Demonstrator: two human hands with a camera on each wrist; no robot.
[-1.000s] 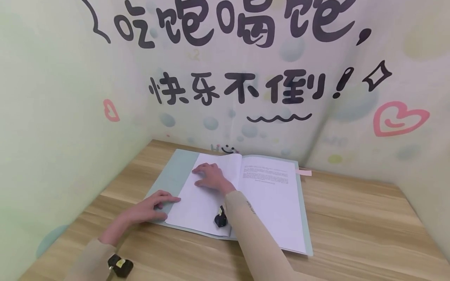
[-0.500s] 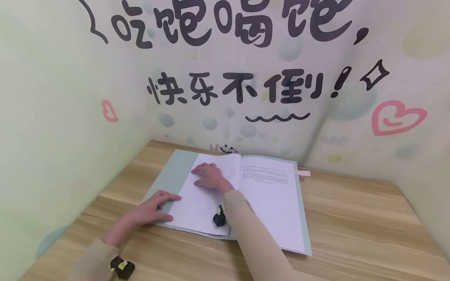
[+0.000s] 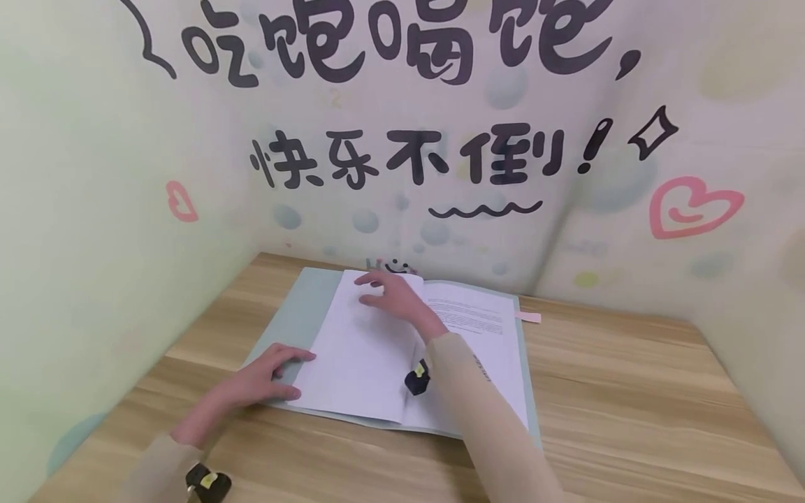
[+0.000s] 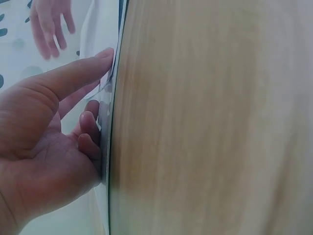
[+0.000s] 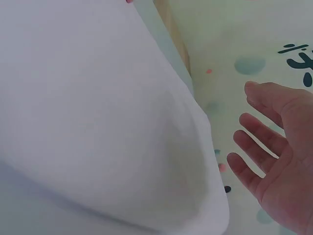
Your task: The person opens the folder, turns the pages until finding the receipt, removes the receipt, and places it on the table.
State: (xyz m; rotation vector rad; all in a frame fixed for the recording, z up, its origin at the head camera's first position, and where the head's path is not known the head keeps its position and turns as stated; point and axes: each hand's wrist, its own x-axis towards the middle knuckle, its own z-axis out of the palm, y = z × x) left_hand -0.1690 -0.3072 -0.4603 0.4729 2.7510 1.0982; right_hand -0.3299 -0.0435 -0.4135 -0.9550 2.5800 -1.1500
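A light blue folder lies spread on the wooden table, with white pages inside. My left hand rests at the left page's outer edge, index finger and thumb stretched onto the page. In the left wrist view, that thumb lies along the near edge while the other fingers bend loosely. My right hand is raised over the upper part of the left page, holding nothing. Its fingers are spread apart, off the white sheet in the right wrist view. The right forearm covers part of the printed right page.
A pink tab sticks out from the folder's right edge. The wooden table stretches to the right and front. A wall with black lettering rises right behind the folder, and another stands at the left.
The right hand has lifted from the left page and moved toward the back and right. The left hand stays at the page edge. The head view has shifted slightly.
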